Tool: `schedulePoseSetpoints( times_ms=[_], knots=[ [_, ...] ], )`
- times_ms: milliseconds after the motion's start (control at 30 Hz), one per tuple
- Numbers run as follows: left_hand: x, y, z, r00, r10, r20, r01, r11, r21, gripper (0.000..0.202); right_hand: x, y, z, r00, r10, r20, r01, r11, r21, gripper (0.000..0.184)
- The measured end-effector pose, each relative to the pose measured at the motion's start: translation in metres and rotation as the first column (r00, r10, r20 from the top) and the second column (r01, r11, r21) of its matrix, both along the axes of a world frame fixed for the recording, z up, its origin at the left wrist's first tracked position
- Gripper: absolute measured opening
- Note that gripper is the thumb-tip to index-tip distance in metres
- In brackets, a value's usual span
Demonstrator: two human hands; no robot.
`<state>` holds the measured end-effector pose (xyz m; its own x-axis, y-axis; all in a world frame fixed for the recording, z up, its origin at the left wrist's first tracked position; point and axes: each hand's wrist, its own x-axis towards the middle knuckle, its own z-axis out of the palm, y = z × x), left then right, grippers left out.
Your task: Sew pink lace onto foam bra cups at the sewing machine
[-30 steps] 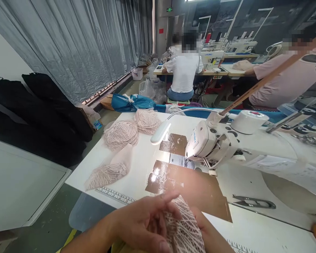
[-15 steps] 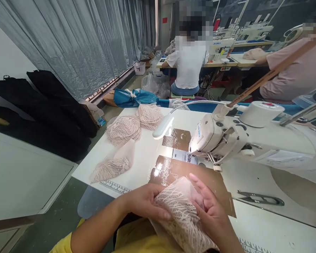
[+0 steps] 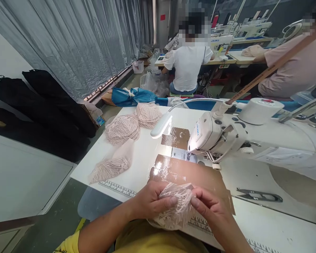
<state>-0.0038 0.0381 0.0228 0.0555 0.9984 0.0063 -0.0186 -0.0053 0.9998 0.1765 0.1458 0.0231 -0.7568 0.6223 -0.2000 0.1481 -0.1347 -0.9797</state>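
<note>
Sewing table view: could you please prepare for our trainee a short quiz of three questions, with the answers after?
1. What do the left hand and right hand hold together?

2. True or false: the snips are in the right hand.

3. Which thing lies nearest the left end of the printed ruler?
a) the snips
b) a loose lace piece
c) the lamp

Key:
1. A pale pink lace item.
2. False; they lie on the table, to the right of the brown sheet.
3. b
</note>
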Motion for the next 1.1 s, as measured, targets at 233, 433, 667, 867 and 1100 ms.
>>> schedulePoseSetpoints(
  times_ms=[233, 433, 667, 867, 1100],
  knots=[
    [-0.002, -0.004, -0.001, 0.985, 0.149, -0.082, -0.148, 0.989, 0.022, 0.04, -0.005, -0.007, 0.001, 0.993, 0.006, -0.115, -0.045, 0.939, -0.34, 0.048],
    [0.0, -0.004, -0.007, 0.98, 0.182, 0.086, -0.173, 0.979, -0.108, 0.049, -0.006, -0.01, 0.0, 0.996, -0.079, -0.029, 0.066, 0.947, -0.313, 0.029],
    [0.008, -0.008, -0.02, 0.822, 0.316, 0.473, -0.15, 0.923, -0.355, 0.045, -0.01, -0.014, -0.002, 0.992, -0.118, -0.047, 0.103, 0.964, -0.246, 0.032],
    [0.002, -0.011, -0.022, 0.653, 0.418, 0.631, -0.256, 0.907, -0.335, 0.042, -0.007, -0.012, -0.009, 0.958, -0.26, -0.12, 0.22, 0.936, -0.273, 0.026],
    [0.029, -0.014, -0.01, 0.52, 0.295, 0.801, -0.033, 0.945, -0.327, 0.065, -0.016, -0.016, -0.01, 0.946, -0.297, -0.131, 0.258, 0.932, -0.254, 0.022]
  ],
)
